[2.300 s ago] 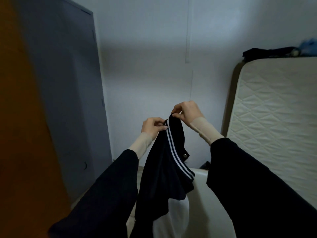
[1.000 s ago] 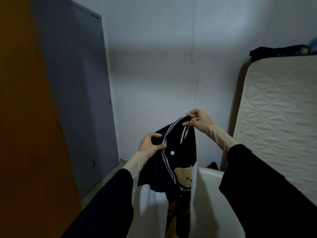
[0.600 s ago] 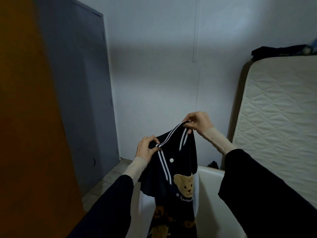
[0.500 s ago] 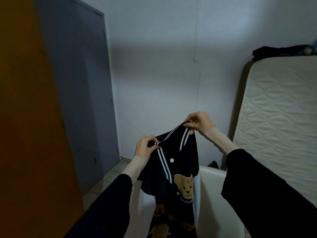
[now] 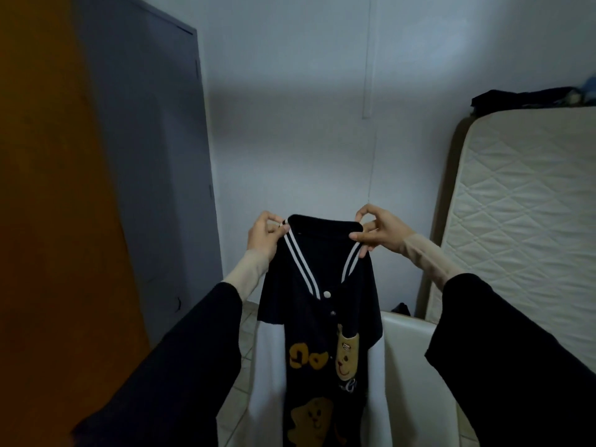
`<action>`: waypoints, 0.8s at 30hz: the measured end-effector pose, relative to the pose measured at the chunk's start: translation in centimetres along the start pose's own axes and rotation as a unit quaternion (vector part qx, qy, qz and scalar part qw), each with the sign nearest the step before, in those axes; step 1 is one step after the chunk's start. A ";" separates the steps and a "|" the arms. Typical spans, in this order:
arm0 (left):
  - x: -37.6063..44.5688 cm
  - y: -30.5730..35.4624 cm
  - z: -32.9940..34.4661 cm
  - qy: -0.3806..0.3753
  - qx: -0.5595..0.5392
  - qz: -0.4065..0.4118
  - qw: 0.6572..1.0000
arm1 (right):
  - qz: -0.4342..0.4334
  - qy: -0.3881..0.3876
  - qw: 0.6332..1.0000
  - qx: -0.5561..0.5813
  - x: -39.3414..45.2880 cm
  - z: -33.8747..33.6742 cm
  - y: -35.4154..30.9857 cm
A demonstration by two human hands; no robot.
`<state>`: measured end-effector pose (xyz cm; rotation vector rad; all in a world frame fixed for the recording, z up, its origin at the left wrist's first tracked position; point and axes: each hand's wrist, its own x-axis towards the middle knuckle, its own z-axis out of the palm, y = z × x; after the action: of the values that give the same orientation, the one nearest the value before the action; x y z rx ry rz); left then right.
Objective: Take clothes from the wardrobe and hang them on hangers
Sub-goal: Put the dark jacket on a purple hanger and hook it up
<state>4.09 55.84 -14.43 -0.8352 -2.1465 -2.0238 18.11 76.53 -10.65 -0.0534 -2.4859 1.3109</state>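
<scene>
While the jacket [image 5: 322, 304] hangs front-on, the left hand [image 5: 265, 235] pinches its collar at nine o'clock, the right hand [image 5: 377, 232] at three.

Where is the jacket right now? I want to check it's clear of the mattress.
The jacket hangs at centre of the head view, held up by the left hand and right hand, left of the mattress, apart from it.

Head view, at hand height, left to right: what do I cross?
Orange wooden panel → grey wardrobe door → left hand → dark navy jacket with white-striped collar → right hand → cream quilted mattress.
</scene>
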 end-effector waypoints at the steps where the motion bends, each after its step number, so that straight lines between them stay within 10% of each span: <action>1: 0.2 0.5 0.0 0.011 -0.026 -0.010 1.000 | -0.007 -0.015 1.000 0.015 -0.2 -0.3 -0.1; 17: -4.6 -5.9 2.8 -0.173 0.024 -0.099 0.980 | 0.088 0.131 0.981 -0.116 -3.2 2.0 8.7; 24: -7.5 -12.1 3.8 -0.059 -0.008 -0.139 0.989 | 0.146 0.139 0.977 -0.069 -4.1 7.0 13.7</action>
<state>6.39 57.12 -28.91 -0.7069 -2.4352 -2.1697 18.25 78.07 -26.53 -0.6141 -2.3810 1.1404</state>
